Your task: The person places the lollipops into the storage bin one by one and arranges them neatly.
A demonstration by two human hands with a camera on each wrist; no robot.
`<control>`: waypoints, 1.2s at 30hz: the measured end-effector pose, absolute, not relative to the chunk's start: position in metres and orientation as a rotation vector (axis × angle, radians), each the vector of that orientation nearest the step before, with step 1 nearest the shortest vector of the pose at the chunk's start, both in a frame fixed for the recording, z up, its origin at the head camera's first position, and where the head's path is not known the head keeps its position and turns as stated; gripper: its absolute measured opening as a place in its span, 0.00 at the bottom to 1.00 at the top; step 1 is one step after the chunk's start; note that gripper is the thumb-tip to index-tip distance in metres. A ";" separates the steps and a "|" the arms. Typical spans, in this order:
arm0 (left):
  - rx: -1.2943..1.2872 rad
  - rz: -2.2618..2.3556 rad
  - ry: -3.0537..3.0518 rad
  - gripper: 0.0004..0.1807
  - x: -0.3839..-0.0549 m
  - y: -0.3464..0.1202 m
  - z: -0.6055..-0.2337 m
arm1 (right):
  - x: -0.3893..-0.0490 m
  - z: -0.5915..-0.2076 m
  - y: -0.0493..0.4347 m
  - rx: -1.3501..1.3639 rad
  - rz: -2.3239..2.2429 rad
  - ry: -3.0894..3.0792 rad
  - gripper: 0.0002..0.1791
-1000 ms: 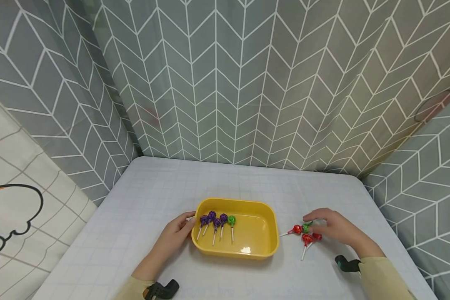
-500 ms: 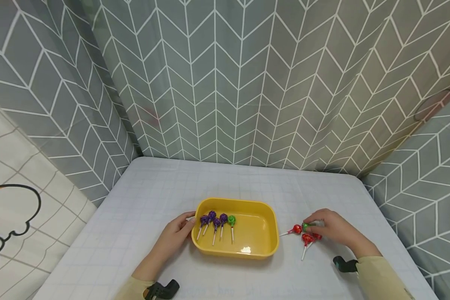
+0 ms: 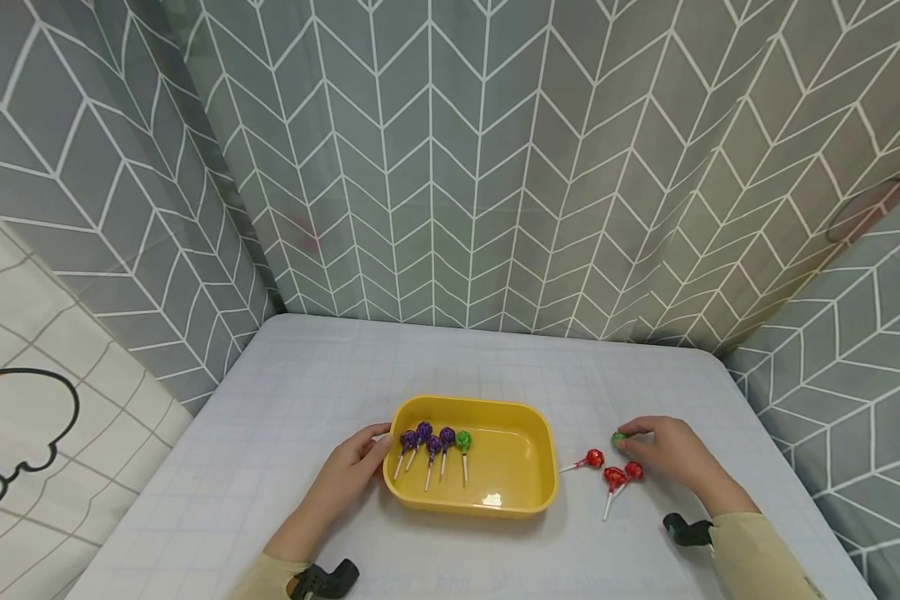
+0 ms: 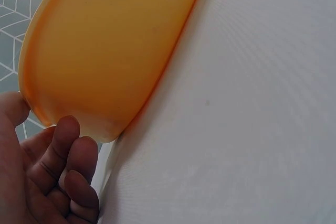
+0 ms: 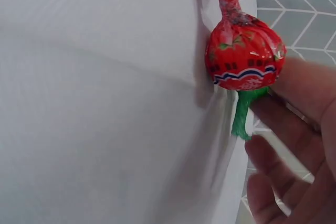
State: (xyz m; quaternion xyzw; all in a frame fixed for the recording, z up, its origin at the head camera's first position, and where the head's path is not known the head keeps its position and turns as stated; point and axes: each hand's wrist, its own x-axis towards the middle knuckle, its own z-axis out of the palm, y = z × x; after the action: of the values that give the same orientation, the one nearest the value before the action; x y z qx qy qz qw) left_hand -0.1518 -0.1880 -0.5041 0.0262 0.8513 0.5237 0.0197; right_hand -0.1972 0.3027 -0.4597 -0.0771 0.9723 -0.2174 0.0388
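Observation:
A yellow plastic tray [image 3: 521, 460] stands on the white table, with several purple lollipops [image 3: 433, 446] and one green lollipop [image 3: 463, 442] lying in its left half. My left hand [image 3: 354, 462] holds the tray's left end; in the left wrist view its thumb and index finger meet the rim. Right of the tray, my right hand [image 3: 671, 450] pinches a second green lollipop [image 3: 618, 438] by its head, stick hidden. Close to that hand lie three red lollipops: one [image 3: 594, 458] points its stick at the tray, while two [image 3: 613, 477] lie together. The right wrist view shows a red wrapper [image 5: 247, 56] before the green one.
A pale cloth covers the table [image 3: 330, 358]. Grey patterned curtains [image 3: 457, 167] hang behind it and at the right side. A black wrist camera [image 3: 687, 530] sits on the right sleeve, another [image 3: 324, 579] on the left.
My right hand has taken the green lollipop by its head and drawn it slightly away from the red ones, toward the back. The left hand and tray have stayed put.

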 end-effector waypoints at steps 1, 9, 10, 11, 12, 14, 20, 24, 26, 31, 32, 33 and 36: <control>0.081 1.626 2.639 0.20 -0.152 -0.188 -0.504 | -0.197 -0.460 0.304 -0.220 -0.679 2.994 0.16; 0.066 1.645 2.608 0.21 -0.151 -0.188 -0.503 | -0.199 -0.461 0.311 -0.095 -0.758 3.011 0.23; 0.064 1.642 2.607 0.21 -0.151 -0.188 -0.503 | -0.199 -0.460 0.312 -0.077 -0.769 3.004 0.24; 0.065 1.643 2.607 0.21 -0.152 -0.188 -0.502 | -0.199 -0.460 0.312 -0.063 -0.774 2.998 0.24; 0.068 1.642 2.607 0.21 -0.152 -0.188 -0.502 | -0.199 -0.460 0.312 -0.043 -0.778 2.993 0.24; 0.063 1.639 2.608 0.21 -0.152 -0.188 -0.503 | -0.199 -0.459 0.313 -0.016 -0.785 2.983 0.25; 0.075 1.643 2.615 0.20 -0.151 -0.188 -0.504 | -0.198 -0.462 0.314 -0.006 -0.761 2.980 0.27; 0.077 1.642 2.620 0.20 -0.151 -0.188 -0.504 | -0.197 -0.461 0.316 0.017 -0.749 2.964 0.32; 0.069 1.639 2.619 0.20 -0.151 -0.188 -0.503 | -0.197 -0.460 0.319 0.006 -0.770 2.952 0.33; 0.062 1.638 2.622 0.21 -0.151 -0.187 -0.502 | -0.198 -0.459 0.328 -0.145 -0.882 2.941 0.30; 0.065 1.638 2.624 0.21 -0.151 -0.187 -0.502 | -0.197 -0.459 0.330 -0.185 -0.903 2.935 0.29; 0.068 1.637 2.627 0.21 -0.151 -0.188 -0.502 | -0.198 -0.459 0.331 -0.215 -0.916 2.934 0.28; 0.077 1.641 2.627 0.20 -0.151 -0.188 -0.502 | -0.199 -0.459 0.334 -0.281 -0.933 2.912 0.26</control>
State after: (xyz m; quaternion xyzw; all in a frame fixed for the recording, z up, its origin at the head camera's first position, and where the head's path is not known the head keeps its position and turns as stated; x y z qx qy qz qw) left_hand -0.1512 -0.1877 -0.5022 0.0249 0.8477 0.5294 0.0216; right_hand -0.1988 0.3343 -0.4594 -0.0914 0.9478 -0.3035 0.0354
